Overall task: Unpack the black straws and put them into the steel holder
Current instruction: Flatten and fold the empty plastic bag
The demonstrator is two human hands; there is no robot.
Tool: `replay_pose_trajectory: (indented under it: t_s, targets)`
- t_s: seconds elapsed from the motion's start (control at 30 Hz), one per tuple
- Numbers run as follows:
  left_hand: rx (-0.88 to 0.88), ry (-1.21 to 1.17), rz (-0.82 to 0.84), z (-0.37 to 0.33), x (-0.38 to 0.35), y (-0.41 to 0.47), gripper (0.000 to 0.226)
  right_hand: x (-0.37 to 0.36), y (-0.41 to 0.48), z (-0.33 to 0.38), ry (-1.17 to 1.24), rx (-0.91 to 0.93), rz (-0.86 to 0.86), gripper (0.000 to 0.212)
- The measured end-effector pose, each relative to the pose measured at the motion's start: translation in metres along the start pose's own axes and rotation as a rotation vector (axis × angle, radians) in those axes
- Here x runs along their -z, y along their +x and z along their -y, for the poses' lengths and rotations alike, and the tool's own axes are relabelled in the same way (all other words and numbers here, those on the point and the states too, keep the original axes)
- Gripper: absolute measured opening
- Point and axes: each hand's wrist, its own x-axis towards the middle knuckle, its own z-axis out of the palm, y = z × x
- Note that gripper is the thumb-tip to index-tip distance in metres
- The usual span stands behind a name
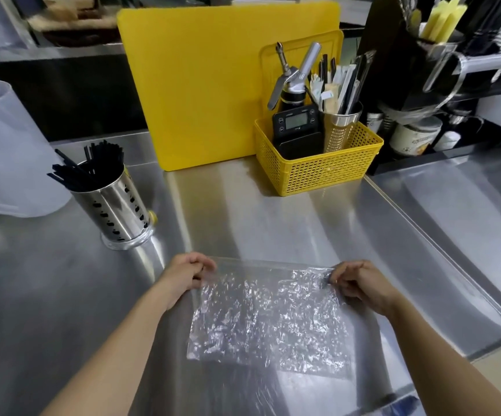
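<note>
A bundle of black straws [88, 168] stands in the perforated steel holder [117, 208] on the left of the steel counter. In front of me a clear, crinkled plastic bag [268, 319] lies spread flat over the counter, with no straws visible inside it. My left hand [187, 276] pinches its far left corner. My right hand [360, 283] pinches its far right corner. Both hands sit well to the right of and nearer than the holder.
A yellow cutting board [207, 85] leans at the back. Beside it a yellow basket [318, 166] holds a scale, a cream whipper and a steel cup of wrapped straws. A translucent plastic jug [6, 151] stands far left. A black rack [441, 70] fills the right rear.
</note>
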Motion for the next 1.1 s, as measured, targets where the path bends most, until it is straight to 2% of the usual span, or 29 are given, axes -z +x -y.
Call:
replay_pose_trajectory:
  t_s: [0.07, 0.13, 0.23, 0.33, 0.37, 0.43, 0.5, 0.53, 0.6, 0.63, 0.7, 0.8, 0.87, 0.97, 1.03, 1.1]
  targets:
    - [0.006, -0.112, 0.047, -0.002, 0.002, -0.002, 0.020, -0.003, 0.002, -0.002, -0.054, 0.040, -0.031, 0.037]
    - [-0.013, -0.090, 0.049, -0.002, 0.002, -0.005, 0.010, -0.007, 0.002, -0.003, -0.133, 0.080, -0.050, 0.034]
    - [-0.099, 0.054, -0.060, -0.004, 0.000, -0.009, 0.033, -0.011, 0.000, 0.002, -0.280, 0.138, -0.123, 0.027]
    - [-0.209, 0.102, -0.104, -0.018, -0.004, -0.016, 0.036, -0.017, 0.003, 0.018, -0.614, 0.246, -0.306, 0.009]
    - [-0.257, 0.104, -0.084, -0.024, -0.006, -0.019, 0.036, -0.021, 0.002, 0.026, -0.722, 0.291, -0.295, 0.014]
    - [-0.357, 0.087, -0.031, -0.037, -0.012, -0.022, 0.038, -0.030, -0.001, 0.043, -0.835, 0.317, -0.065, 0.039]
    - [-0.444, 0.084, 0.039, -0.049, -0.016, -0.025, 0.039, -0.049, -0.008, 0.062, -0.715, 0.195, 0.256, 0.049]
    - [-0.484, 0.093, 0.073, -0.053, -0.019, -0.025, 0.040, -0.059, -0.012, 0.069, -0.673, 0.136, 0.376, 0.045]
    - [-0.543, 0.098, 0.120, -0.061, -0.022, -0.027, 0.041, -0.073, -0.014, 0.075, -0.685, 0.127, 0.502, 0.024]
    - [-0.559, 0.079, 0.124, -0.064, -0.022, -0.029, 0.042, -0.077, -0.013, 0.075, -0.683, 0.158, 0.515, 0.015]
    - [-0.568, -0.006, 0.040, -0.069, -0.013, -0.029, 0.043, -0.079, -0.012, 0.074, -0.619, 0.202, 0.478, 0.014]
    - [-0.427, -0.327, -0.160, -0.063, 0.013, -0.026, 0.029, -0.077, -0.012, 0.074, -0.303, 0.248, 0.398, 0.011]
    - [-0.209, -0.553, -0.080, -0.049, 0.022, -0.024, 0.044, -0.077, -0.010, 0.071, -0.086, 0.239, 0.337, 0.013]
    - [0.040, -0.578, 0.153, -0.031, 0.012, -0.033, 0.083, -0.085, -0.005, 0.064, 0.025, 0.222, 0.296, 0.011]
    - [0.077, -0.574, 0.264, -0.029, 0.002, -0.040, 0.086, -0.093, -0.002, 0.058, 0.033, 0.187, 0.274, 0.011]
    - [0.050, -0.512, 0.263, -0.032, -0.002, -0.045, 0.067, -0.099, 0.002, 0.051, 0.026, 0.140, 0.236, 0.013]
